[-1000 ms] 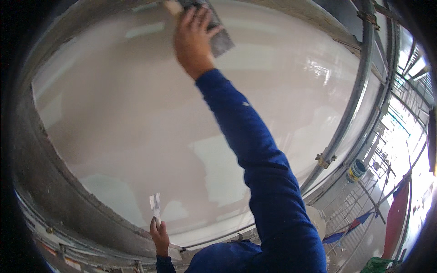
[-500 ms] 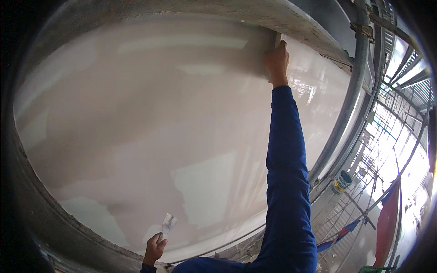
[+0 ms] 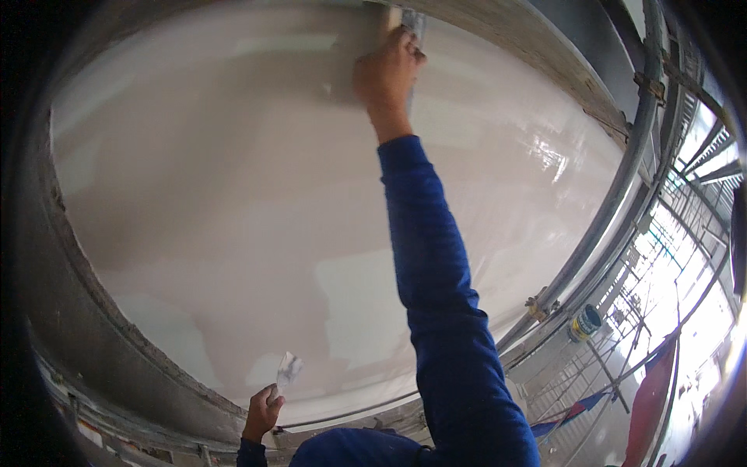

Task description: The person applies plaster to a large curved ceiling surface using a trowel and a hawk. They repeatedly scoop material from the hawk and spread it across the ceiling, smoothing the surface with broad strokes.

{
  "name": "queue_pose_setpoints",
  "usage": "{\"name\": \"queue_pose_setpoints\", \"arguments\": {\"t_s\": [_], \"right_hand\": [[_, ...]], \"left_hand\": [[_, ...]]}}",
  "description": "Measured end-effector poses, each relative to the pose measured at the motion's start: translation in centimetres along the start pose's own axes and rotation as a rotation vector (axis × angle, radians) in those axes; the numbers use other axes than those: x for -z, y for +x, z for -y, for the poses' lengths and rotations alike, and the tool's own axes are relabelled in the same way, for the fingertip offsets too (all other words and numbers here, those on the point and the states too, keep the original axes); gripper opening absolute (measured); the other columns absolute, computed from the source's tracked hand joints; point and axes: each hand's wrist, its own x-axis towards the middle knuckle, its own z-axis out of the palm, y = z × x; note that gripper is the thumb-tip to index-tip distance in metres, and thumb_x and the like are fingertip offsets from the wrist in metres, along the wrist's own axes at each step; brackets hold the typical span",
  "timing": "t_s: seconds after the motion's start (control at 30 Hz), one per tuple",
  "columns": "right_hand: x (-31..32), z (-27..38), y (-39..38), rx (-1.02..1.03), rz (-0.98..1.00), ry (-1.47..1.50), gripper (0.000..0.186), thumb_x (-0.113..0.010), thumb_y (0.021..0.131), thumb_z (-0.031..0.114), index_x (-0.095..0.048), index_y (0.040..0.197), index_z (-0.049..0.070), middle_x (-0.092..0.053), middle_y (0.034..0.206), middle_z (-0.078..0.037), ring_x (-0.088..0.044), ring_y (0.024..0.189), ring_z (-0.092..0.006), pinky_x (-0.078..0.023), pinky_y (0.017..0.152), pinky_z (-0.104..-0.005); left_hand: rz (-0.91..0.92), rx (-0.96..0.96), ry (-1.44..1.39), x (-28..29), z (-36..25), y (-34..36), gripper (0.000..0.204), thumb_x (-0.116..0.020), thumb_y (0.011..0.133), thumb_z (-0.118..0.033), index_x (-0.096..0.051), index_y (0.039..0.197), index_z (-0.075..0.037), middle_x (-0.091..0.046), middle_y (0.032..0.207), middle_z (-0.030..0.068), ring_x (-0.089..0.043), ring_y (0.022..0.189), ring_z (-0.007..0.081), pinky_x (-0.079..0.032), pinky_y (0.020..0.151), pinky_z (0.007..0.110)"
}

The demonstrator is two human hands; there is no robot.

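My right hand (image 3: 389,76) is raised on an outstretched blue-sleeved arm near the top of a smooth, pale wall (image 3: 226,210). It is closed on a plastering trowel (image 3: 418,35), whose pale handle and grey blade edge show above and beside the fingers. The blade stands roughly upright at the wall surface; my hand hides much of it. Low in the view, my left hand (image 3: 263,412) grips a small putty knife (image 3: 289,369) with a whitish, smeared blade pointing up. Pinkish-beige coating covers much of the wall, with paler greenish patches showing.
A rough concrete beam (image 3: 537,58) borders the wall above, and a concrete edge (image 3: 101,288) curves along the left. On the right stand a metal scaffold pole (image 3: 615,210), a paint bucket (image 3: 585,322), red and blue cloth (image 3: 652,397) and more scaffolding.
My right hand has moved left along the upper wall with the trowel, and more of the blade shows. The left hand keeps hold of the putty knife. The whole view has shifted slightly.
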Motion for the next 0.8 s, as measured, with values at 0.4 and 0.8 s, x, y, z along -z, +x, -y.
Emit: {"name": "queue_pose_setpoints", "arguments": {"t_s": [0.4, 0.8], "right_hand": [[-10.1, 22.9, -9.1, 0.17, -0.142, -0.016, 0.066, -0.058, 0.082, 0.011, -0.032, 0.138, -0.011, -0.035, 0.14, -0.032, -0.036, 0.128, -0.0456, -0.034, 0.098, -0.064], [7.7, 11.4, -28.1, 0.238, 0.716, 0.786, 0.058, -0.055, 0.079, -0.004, -0.04, 0.135, -0.003, -0.05, 0.13, -0.026, -0.052, 0.118, -0.0342, -0.044, 0.096, -0.0443]], "left_hand": [[-0.162, 0.115, -0.116, 1.5, 0.7, -4.8, 0.042, -0.058, 0.088, -0.023, -0.056, 0.118, 0.006, -0.064, 0.094, 0.0216, -0.062, 0.083, 0.0292, -0.048, 0.077, 0.039], [-0.386, 0.335, -0.489, 3.9, -0.1, -9.0, 0.021, -0.057, 0.094, -0.018, -0.054, 0.079, -0.003, -0.052, 0.061, 0.0025, -0.046, 0.044, 0.009, -0.035, 0.04, 0.026]]}}
